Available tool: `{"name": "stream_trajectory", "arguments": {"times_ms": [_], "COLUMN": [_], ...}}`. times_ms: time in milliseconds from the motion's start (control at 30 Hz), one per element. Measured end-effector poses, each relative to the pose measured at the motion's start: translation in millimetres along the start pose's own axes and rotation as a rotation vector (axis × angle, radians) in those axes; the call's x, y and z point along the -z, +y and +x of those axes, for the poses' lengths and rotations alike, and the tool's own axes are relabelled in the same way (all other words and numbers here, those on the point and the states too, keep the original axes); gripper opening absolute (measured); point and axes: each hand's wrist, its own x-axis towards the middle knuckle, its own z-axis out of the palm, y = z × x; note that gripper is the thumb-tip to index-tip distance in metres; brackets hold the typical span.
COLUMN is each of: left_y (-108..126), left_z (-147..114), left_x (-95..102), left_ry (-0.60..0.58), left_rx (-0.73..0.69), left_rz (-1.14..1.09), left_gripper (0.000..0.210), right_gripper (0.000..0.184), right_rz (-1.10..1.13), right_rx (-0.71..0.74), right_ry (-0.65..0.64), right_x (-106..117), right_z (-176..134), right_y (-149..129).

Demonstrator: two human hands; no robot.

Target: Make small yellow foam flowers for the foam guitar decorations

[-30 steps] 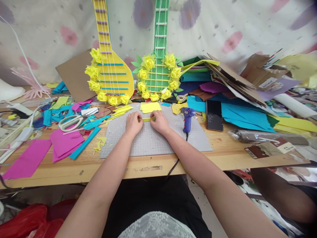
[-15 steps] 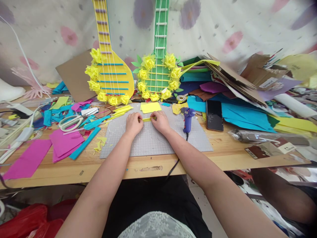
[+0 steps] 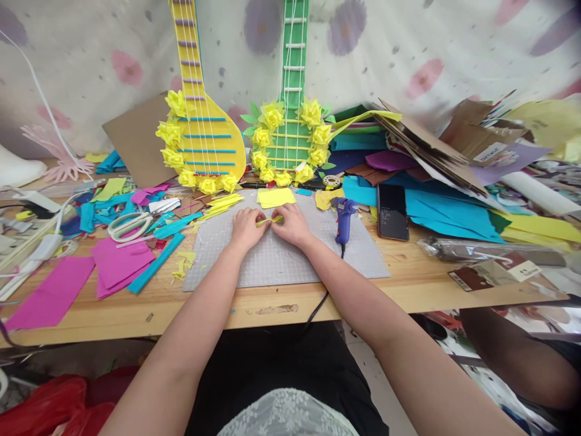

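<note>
My left hand point(image 3: 247, 227) and my right hand point(image 3: 292, 224) are close together over the grey cutting mat point(image 3: 276, 266). Between them they pinch a narrow strip of yellow paper point(image 3: 269, 221), whose ends are covered by my fingers. Just beyond my hands lies a yellow paper rectangle point(image 3: 276, 197). A blue glue gun point(image 3: 344, 221) stands on the mat to the right of my right hand. Left of my left hand are thin yellow strips point(image 3: 221, 206).
Two paper instruments, one yellow point(image 3: 213, 136) and one green point(image 3: 293, 136), stand at the back with yellow flowers. Scissors point(image 3: 131, 226), magenta sheets point(image 3: 120, 263) and blue scraps lie left. A phone point(image 3: 393, 212), blue sheets point(image 3: 449, 212) and stacked cardboard point(image 3: 422, 142) are on the right.
My hands have come closer together. The yellow strip between them, earlier stretched nearly straight, now shows a shorter, bent length.
</note>
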Motion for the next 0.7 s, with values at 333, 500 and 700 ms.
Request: {"name": "stream_trajectory", "arguments": {"times_ms": [333, 500, 700], "left_y": [-7.2, -0.3, -0.4], "left_z": [2.5, -4.0, -6.7], "left_x": [1.3, 15.9, 21.5], "left_ry": [0.009, -0.196, -0.328], "left_rx": [0.185, 0.387, 0.451], "left_rz": [-0.738, -1.1, -1.17], "left_gripper": [0.014, 0.022, 0.022], "right_gripper": [0.022, 0.027, 0.037], "right_rz": [0.537, 0.918, 1.12], "right_rx": [-0.072, -0.145, -0.276], "right_ry": [-0.068, -0.069, -0.04], "right_x": [3.2, 7.3, 8.0], "right_z": [8.0, 9.2, 8.4], "right_y": [9.4, 10.1, 7.6]}}
